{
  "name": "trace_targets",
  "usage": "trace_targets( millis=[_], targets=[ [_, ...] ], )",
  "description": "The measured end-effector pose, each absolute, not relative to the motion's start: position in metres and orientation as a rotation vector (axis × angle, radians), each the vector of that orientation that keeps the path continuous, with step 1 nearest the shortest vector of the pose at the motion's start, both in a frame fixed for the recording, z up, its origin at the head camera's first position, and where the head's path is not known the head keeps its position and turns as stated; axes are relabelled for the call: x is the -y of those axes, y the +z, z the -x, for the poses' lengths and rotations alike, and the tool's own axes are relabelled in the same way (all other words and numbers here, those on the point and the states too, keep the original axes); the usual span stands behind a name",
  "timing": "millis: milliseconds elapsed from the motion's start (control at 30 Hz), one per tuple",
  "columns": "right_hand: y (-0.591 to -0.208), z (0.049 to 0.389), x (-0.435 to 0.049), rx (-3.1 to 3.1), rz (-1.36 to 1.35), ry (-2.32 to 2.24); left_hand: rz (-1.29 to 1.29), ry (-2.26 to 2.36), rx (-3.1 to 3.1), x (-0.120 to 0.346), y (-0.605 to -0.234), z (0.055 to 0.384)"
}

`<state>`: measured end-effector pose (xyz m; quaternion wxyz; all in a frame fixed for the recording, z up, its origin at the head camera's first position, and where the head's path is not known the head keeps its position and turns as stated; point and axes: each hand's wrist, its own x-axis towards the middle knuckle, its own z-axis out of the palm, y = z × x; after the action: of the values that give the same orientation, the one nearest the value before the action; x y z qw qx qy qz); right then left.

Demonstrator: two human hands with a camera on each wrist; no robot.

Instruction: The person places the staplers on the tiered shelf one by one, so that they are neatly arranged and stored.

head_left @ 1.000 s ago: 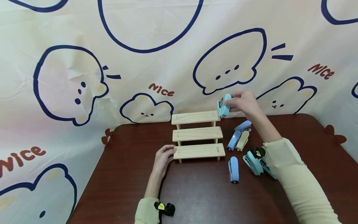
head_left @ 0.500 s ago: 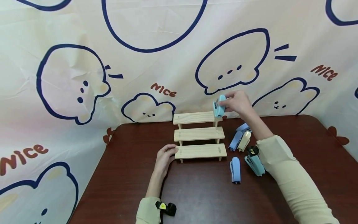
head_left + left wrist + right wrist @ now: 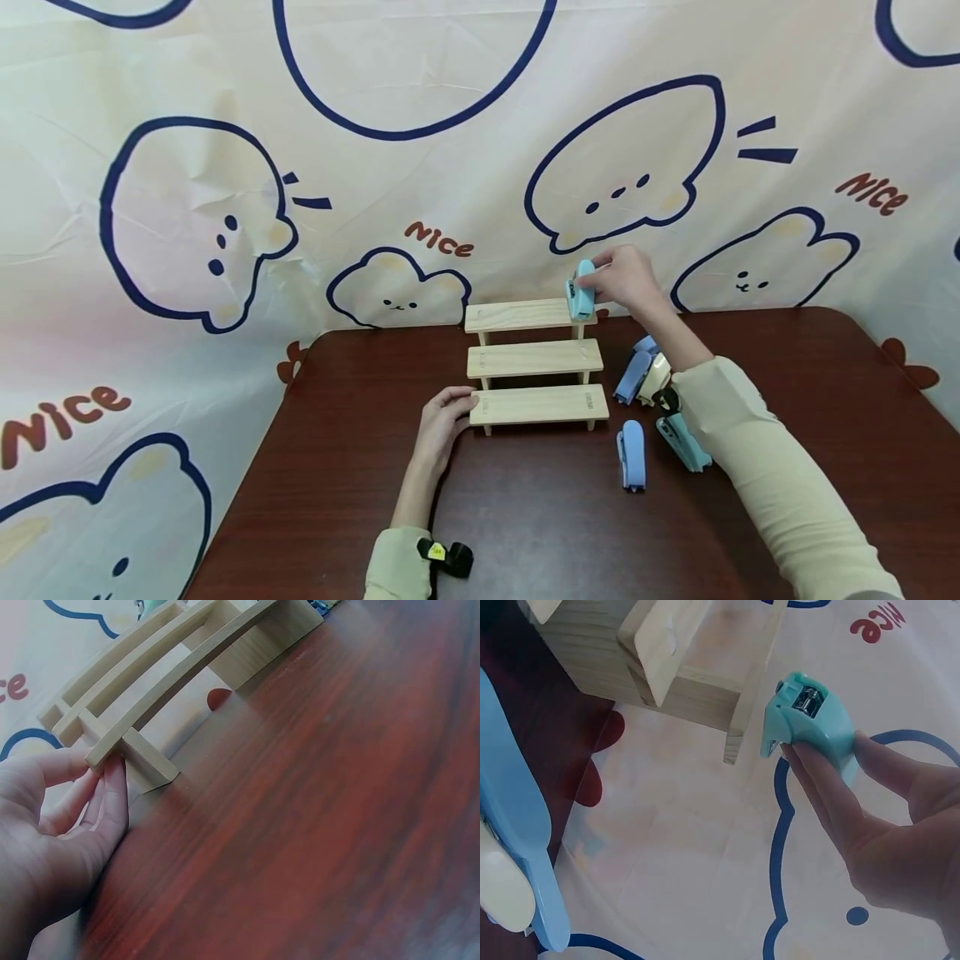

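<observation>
My right hand (image 3: pixel 628 279) pinches a teal stapler (image 3: pixel 581 292) at the right end of the top step of a three-tier wooden display shelf (image 3: pixel 536 404). In the right wrist view the stapler (image 3: pixel 810 720) is held between thumb and fingers beside the shelf's upper board (image 3: pixel 754 690); I cannot tell whether they touch. My left hand (image 3: pixel 438 425) grips the left end of the lowest step. The left wrist view shows its thumb and fingers at the corner of that board (image 3: pixel 187 671).
Right of the shelf, two blue staplers (image 3: pixel 633 379) and a cream stapler (image 3: pixel 654 379) lie close together. Nearer are another blue stapler (image 3: pixel 632 454) and a teal stapler (image 3: pixel 684 442), with the right sleeve above it. A patterned cloth (image 3: pixel 487 192) hangs behind the table (image 3: pixel 337 467).
The right hand has carried the teal stapler left and down, from beside the top step to its right end. The left hand keeps its grip on the lowest step.
</observation>
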<state>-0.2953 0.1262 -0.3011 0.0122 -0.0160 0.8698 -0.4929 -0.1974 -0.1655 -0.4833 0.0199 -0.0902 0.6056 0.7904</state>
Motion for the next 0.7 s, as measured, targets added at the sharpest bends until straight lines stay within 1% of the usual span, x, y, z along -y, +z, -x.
trace_targets(
  millis=[700],
  targets=[
    [-0.313,0.301,-0.112,-2.931,0.111,-1.326,0.285,2.44,-1.884,0.166,-0.482,0.197]
  ],
)
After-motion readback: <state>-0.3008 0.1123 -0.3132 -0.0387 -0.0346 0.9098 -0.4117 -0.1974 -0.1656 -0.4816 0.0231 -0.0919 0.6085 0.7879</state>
